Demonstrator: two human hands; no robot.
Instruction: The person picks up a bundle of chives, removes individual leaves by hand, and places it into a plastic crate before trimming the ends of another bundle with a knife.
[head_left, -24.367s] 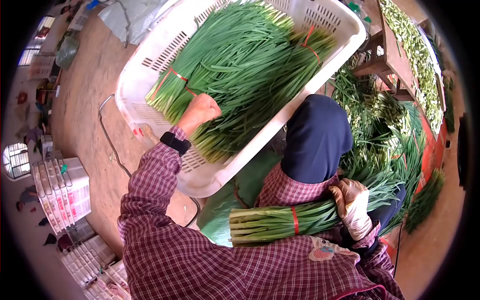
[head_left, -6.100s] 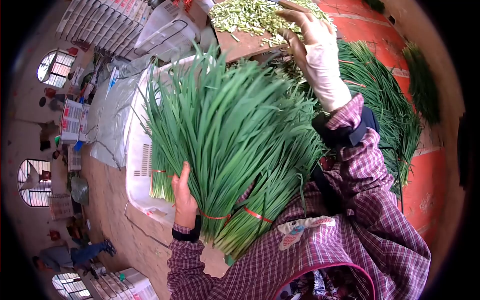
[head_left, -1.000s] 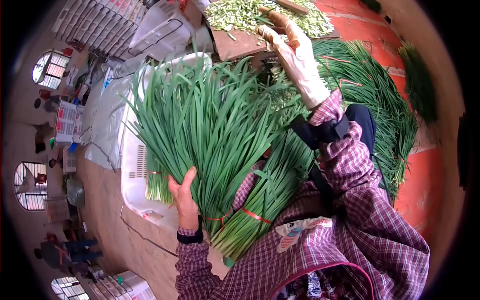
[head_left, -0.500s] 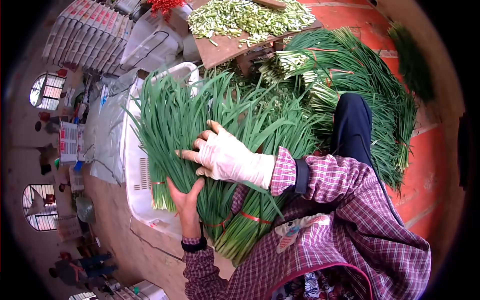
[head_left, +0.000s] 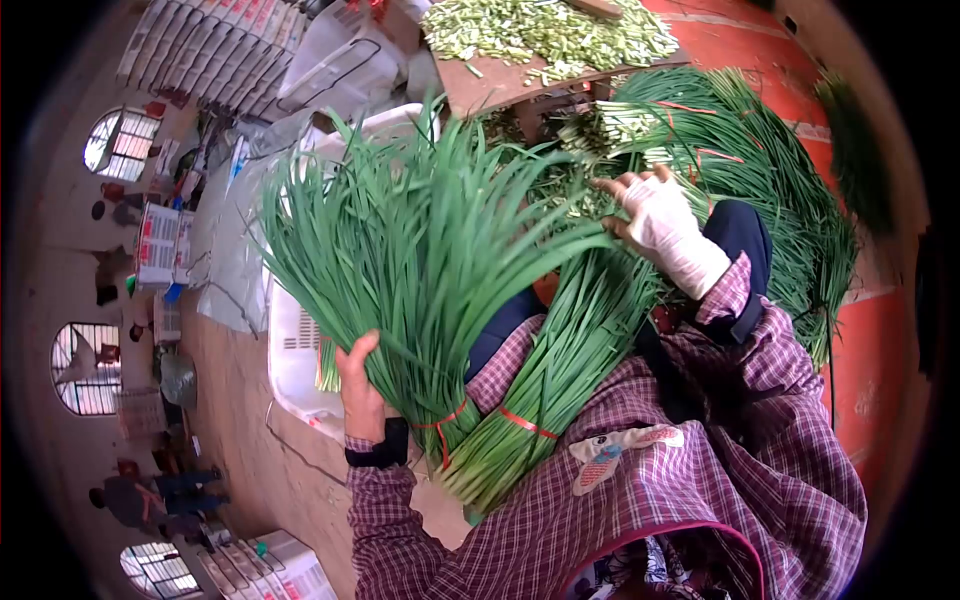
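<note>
The bare left hand [head_left: 362, 395] is gripping a leafy green bunch [head_left: 400, 270], which is fanning out before a white crate [head_left: 300, 390], just beside a second banded bunch [head_left: 570, 350]. The pale-covered right hand [head_left: 665, 225] is curling its fingers near the leaf tips; whether they're pinching any, I can't tell.

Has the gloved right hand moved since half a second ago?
Yes, the right hand has shifted rightward, from below the left end of the wooden board to below its right end.
</note>
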